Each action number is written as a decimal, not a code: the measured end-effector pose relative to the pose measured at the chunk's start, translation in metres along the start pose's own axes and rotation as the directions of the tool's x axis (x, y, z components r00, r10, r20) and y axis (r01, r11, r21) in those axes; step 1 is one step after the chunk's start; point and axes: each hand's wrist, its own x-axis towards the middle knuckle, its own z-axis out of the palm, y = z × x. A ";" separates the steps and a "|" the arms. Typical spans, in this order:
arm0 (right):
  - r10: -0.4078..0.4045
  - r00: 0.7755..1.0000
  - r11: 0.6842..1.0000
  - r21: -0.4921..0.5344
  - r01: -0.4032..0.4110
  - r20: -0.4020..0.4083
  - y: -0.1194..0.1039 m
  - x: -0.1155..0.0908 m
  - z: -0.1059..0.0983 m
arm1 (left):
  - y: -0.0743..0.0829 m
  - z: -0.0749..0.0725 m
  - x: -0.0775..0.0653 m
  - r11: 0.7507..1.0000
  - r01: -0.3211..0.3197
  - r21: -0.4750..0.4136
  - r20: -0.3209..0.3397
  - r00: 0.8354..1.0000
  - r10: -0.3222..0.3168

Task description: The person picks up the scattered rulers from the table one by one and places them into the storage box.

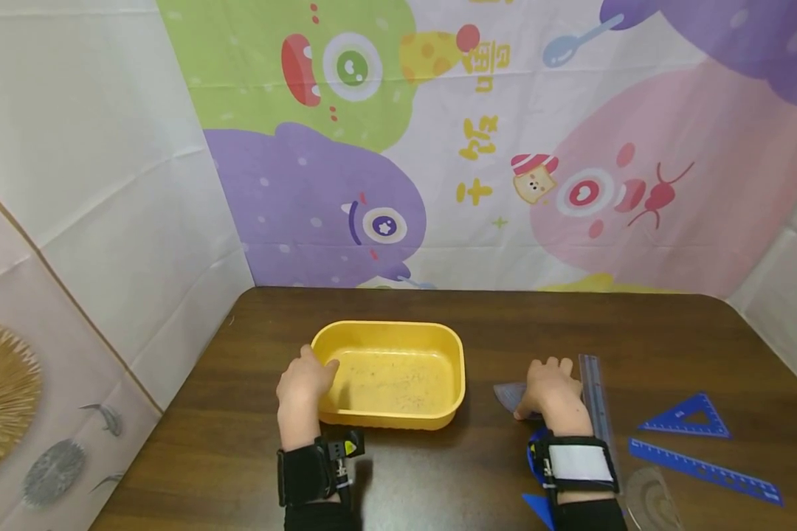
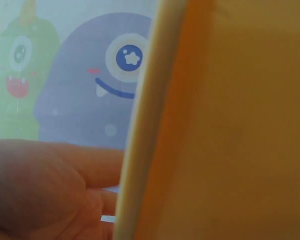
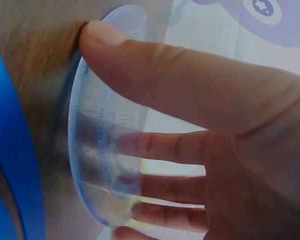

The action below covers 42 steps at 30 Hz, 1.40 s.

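Observation:
A yellow plastic tub (image 1: 398, 420) sits on the brown table, its visible floor bare apart from small specks. My left hand (image 1: 305, 380) grips its left rim, thumb over the inner side and fingers outside; the left wrist view shows the tub wall (image 2: 145, 135) in front of those fingers. To the right of the tub, my right hand (image 1: 554, 394) pinches a clear protractor (image 1: 508, 396). In the right wrist view the thumb presses the near face of the protractor (image 3: 85, 150), and the fingertips show through it from behind.
A clear ruler (image 1: 594, 391) lies just right of my right hand. Farther right are a blue set square (image 1: 660, 422), a blue ruler (image 1: 704, 470) and another clear curved piece (image 1: 651, 501). Blue pieces (image 1: 538, 507) lie partly hidden under my right wrist. A printed cloth (image 1: 478, 243) hangs behind the table.

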 end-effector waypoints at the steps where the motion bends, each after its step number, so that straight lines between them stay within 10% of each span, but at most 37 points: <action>1: -0.001 1.000 1.000 -0.018 0.001 -0.008 0.000 0.000 0.000 | 0.000 0.000 0.000 1.000 -0.001 -0.006 -0.003 1.000 0.001; 42: -0.053 0.997 0.998 0.019 0.054 -0.053 0.006 0.006 -0.006 | -0.009 -0.002 0.001 0.999 -0.007 0.032 -0.019 1.000 0.008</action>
